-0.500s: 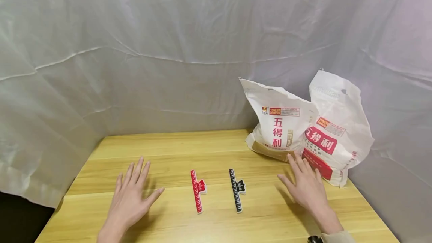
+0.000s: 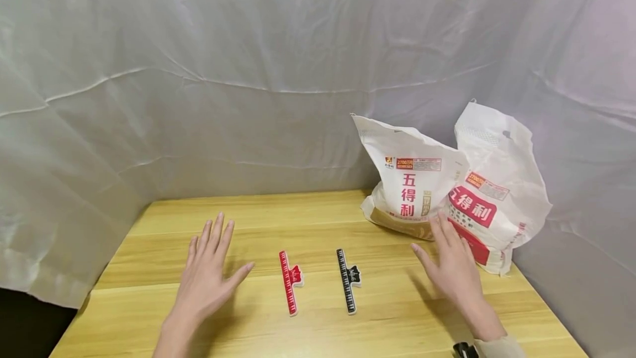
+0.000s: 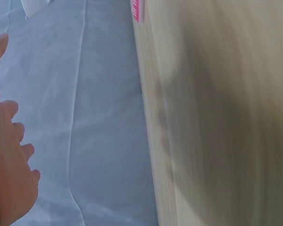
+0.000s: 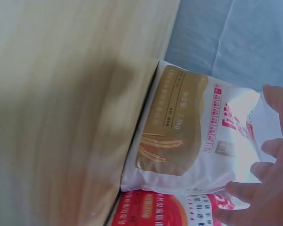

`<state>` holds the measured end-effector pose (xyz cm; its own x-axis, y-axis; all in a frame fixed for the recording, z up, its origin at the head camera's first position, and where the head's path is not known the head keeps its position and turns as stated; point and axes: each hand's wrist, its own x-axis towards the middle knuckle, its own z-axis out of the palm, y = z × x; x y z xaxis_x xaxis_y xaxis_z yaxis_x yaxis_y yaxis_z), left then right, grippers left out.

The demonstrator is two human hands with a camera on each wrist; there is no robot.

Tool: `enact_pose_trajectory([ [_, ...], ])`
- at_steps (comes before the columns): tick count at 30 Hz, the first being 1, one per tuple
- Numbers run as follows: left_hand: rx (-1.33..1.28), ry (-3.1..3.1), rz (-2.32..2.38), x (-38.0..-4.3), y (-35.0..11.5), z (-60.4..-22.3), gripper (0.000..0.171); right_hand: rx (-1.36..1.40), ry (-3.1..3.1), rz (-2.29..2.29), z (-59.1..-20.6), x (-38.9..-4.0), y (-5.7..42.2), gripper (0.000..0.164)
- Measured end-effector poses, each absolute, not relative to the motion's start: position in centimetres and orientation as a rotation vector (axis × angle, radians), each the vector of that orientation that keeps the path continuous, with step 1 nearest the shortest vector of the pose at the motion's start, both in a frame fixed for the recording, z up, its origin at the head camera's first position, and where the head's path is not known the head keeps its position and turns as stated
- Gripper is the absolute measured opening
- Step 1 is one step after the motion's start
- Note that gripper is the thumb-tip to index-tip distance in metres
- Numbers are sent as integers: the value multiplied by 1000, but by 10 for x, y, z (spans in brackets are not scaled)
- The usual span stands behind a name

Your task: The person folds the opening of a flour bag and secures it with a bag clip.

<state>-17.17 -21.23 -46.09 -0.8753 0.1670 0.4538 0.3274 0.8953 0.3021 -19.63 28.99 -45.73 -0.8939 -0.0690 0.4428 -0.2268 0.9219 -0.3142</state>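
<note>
My left hand (image 2: 206, 283) hovers over the left of the wooden table (image 2: 278, 336), fingers straight and thumb out toward a red clip (image 2: 288, 286). That clip lies flat, with a piano-key pattern along its long bar. Beside it lies a matching black clip (image 2: 346, 280). Over the right part of the table my right hand (image 2: 454, 272) is held with extended fingers, holding nothing. Its fingertips overlap the front flour bag (image 2: 417, 181) in the head view. Behind and right of that bag leans a second flour bag (image 2: 497, 209) with a red label.
A grey cloth (image 2: 258, 98) hangs behind the table and along both sides. In the right wrist view, the bag's gold front (image 4: 172, 122) shows wheat ears and 2.5kg. A dark watch-like band (image 2: 464, 349) sits at my right wrist, beside a light sleeve (image 2: 499, 347).
My left hand has shifted right and farther forward. The right hand has moved slightly forward in the head view. Both clips and both flour bags stay where they were.
</note>
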Motion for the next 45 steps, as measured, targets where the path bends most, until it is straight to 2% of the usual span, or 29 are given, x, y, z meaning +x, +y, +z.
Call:
enact_pose_trajectory([
  [20, -540, -2609, -574, -217, -151, -451, 99, 269, -2468, 560, -431, -219, 289, 79],
  [45, -681, -2575, -639, -273, -45, -442, 100, 270, -2252, 516, -421, -273, 310, 78],
])
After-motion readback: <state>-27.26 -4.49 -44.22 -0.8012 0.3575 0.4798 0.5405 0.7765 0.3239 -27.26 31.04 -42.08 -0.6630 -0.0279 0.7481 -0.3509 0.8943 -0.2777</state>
